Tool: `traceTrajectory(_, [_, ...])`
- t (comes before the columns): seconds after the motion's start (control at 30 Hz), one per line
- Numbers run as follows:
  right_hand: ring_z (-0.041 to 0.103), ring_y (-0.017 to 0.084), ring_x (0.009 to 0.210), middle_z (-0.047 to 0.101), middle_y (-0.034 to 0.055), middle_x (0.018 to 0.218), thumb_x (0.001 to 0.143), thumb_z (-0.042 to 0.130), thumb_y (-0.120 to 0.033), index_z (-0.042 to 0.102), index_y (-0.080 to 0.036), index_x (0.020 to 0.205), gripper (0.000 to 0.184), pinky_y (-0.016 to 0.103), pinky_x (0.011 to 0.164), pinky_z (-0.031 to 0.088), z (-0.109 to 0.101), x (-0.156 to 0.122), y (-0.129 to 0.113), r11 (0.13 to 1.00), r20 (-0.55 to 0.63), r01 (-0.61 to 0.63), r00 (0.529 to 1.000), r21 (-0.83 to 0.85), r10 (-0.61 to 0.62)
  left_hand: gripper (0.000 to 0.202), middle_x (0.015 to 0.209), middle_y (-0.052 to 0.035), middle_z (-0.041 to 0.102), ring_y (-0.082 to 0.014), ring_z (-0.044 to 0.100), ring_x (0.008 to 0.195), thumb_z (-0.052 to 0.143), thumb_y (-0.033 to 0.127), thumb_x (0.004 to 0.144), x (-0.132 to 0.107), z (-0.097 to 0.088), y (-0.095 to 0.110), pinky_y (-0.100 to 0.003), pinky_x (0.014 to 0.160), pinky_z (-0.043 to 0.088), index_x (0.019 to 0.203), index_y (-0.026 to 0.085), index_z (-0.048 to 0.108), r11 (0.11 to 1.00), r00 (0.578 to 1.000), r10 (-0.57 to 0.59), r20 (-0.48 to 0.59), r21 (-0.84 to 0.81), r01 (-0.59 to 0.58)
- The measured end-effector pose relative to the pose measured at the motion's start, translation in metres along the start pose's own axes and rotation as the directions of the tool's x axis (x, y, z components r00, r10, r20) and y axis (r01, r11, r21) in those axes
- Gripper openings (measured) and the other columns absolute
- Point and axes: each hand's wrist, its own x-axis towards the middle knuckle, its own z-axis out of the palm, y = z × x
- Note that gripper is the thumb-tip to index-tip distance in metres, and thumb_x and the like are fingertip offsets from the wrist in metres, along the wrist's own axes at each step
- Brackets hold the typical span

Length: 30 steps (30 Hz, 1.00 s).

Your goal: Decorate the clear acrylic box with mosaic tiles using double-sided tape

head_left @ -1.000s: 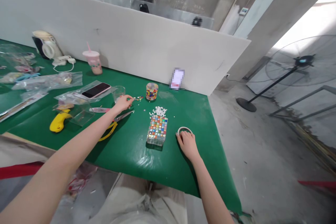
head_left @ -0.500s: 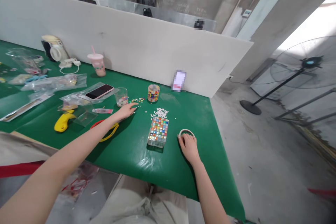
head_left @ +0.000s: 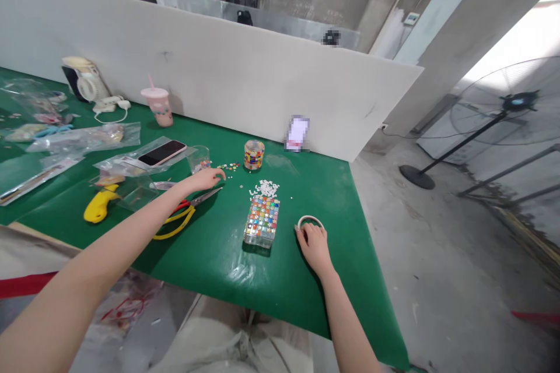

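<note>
My left hand (head_left: pixel 209 178) reaches across the green table beside a clear plastic cup (head_left: pixel 199 158) of small pieces. Its fingers are bent and a little apart over the edge of some loose coloured mosaic tiles (head_left: pixel 231 166); nothing shows in them. Scissors (head_left: pixel 186 217) with yellow and red handles lie partly under that forearm. My right hand (head_left: pixel 314 243) rests on the table, its fingers curled on a white ring (head_left: pixel 310 218). Between the hands lies a clear box (head_left: pixel 261 222) covered on top with colourful square tiles. Behind it is a pile of white tiles (head_left: pixel 266 188).
A round tile-covered jar (head_left: pixel 254 155) stands near the white partition (head_left: pixel 219 70). A phone (head_left: pixel 162 153), a pink tumbler (head_left: pixel 158 108), a yellow-handled tool (head_left: pixel 100 204) and plastic bags (head_left: pixel 87 139) occupy the left. Another phone (head_left: pixel 298 133) leans on the partition. A floor fan (head_left: pixel 472 134) stands to the right.
My left hand has drawn back slightly and its fingers have bent more, uncovering the scissor blades. My right hand stays on the white ring. The view has shifted a little.
</note>
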Motion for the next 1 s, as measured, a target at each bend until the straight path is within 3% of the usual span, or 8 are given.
traceTrajectory(0.17, [0.056, 0.02, 0.067, 0.06, 0.0019, 0.064, 0.101, 0.024, -0.049, 0.049, -0.023, 0.068, 0.049, 0.034, 0.076, 0.036, -0.001, 0.0, 0.0, 1.0, 0.004, -0.003, 1.0, 0.013, 0.003, 0.026, 0.118, -0.0085, 0.063, -0.0203, 0.064, 0.098, 0.058, 0.031, 0.094, -0.004, 0.0, -0.001, -0.04, 0.085, 0.055, 0.115, 0.017, 0.062, 0.999, 0.997, -0.007, 0.076, 0.044, 0.004])
traceTrajectory(0.43, [0.057, 0.02, 0.068, 0.06, 0.0016, 0.065, 0.101, 0.025, -0.05, 0.048, -0.023, 0.068, 0.049, 0.034, 0.077, 0.036, -0.002, 0.0, 0.0, 0.999, 0.016, -0.013, 1.0, 0.029, 0.013, 0.03, 0.123, -0.0097, 0.061, -0.0229, 0.062, 0.105, 0.058, 0.032, 0.094, -0.006, 0.006, 0.002, -0.044, 0.089, 0.054, 0.12, 0.017, 0.059, 0.992, 0.995, -0.101, 0.01, 0.071, 0.1])
traceTrajectory(0.6, [0.057, 0.02, 0.068, 0.061, 0.0016, 0.066, 0.101, 0.026, -0.049, 0.048, -0.022, 0.069, 0.047, 0.034, 0.077, 0.036, 0.0, 0.001, 0.001, 0.999, 0.025, -0.02, 1.0, 0.027, 0.019, 0.028, 0.116, -0.0085, 0.063, -0.0213, 0.064, 0.098, 0.059, 0.032, 0.094, -0.006, 0.007, 0.011, -0.041, 0.084, 0.056, 0.116, 0.015, 0.06, 0.992, 0.992, -0.104, 0.066, -0.063, 0.108])
traceTrajectory(0.77, [0.057, 0.02, 0.068, 0.059, 0.0012, 0.066, 0.101, 0.025, -0.049, 0.048, -0.022, 0.069, 0.049, 0.033, 0.077, 0.036, 0.0, 0.001, 0.001, 0.999, 0.032, -0.027, 0.999, 0.024, 0.027, 0.028, 0.107, -0.0069, 0.065, -0.0171, 0.066, 0.085, 0.058, 0.032, 0.094, -0.004, 0.027, 0.027, -0.034, 0.072, 0.058, 0.115, 0.014, 0.061, 0.954, 0.983, -0.124, 0.136, -0.255, 0.155])
traceTrajectory(0.87, [0.056, 0.019, 0.067, 0.059, 0.0009, 0.065, 0.102, 0.024, -0.049, 0.047, -0.021, 0.068, 0.049, 0.032, 0.077, 0.036, 0.0, 0.001, 0.0, 0.999, 0.035, -0.033, 0.999, 0.025, 0.033, 0.03, 0.111, -0.008, 0.064, -0.0185, 0.065, 0.09, 0.059, 0.032, 0.094, 0.003, 0.035, 0.029, -0.037, 0.075, 0.058, 0.118, 0.014, 0.059, 0.918, 0.977, -0.192, 0.089, -0.337, 0.211])
traceTrajectory(1.0, [0.057, 0.019, 0.068, 0.06, 0.0009, 0.066, 0.102, 0.025, -0.049, 0.048, -0.021, 0.069, 0.049, 0.032, 0.078, 0.036, -0.001, 0.001, 0.0, 0.999, 0.038, -0.035, 0.999, 0.028, 0.034, 0.034, 0.118, -0.0095, 0.062, -0.0213, 0.064, 0.098, 0.058, 0.033, 0.094, 0.01, 0.036, 0.029, -0.041, 0.082, 0.056, 0.123, 0.015, 0.056, 0.882, 0.955, -0.292, -0.059, -0.402, 0.245])
